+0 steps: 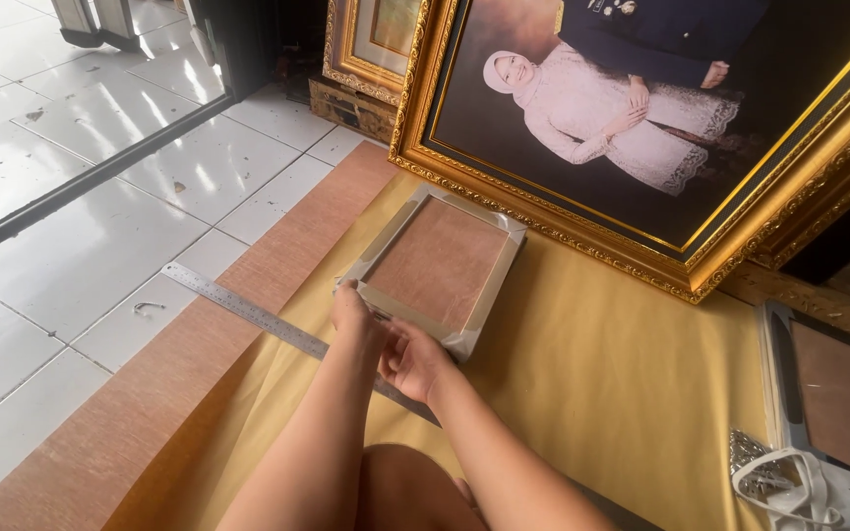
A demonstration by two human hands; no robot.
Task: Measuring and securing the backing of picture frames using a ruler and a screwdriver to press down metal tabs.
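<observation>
Left hand (351, 313): fingers narrowed on the near corner of the small frame (437, 265), pressing there
Right hand (413, 359): curled, fingertips at the frame's near edge; whether it grips anything cannot be told
Small frame: face down on yellow paper (592, 364), just beside the large gilt portrait frame (661, 147)
Steel ruler (248, 310): flat, passing under the hands
Technique: judged best to hold the corner firm and work along the edge slowly
</observation>
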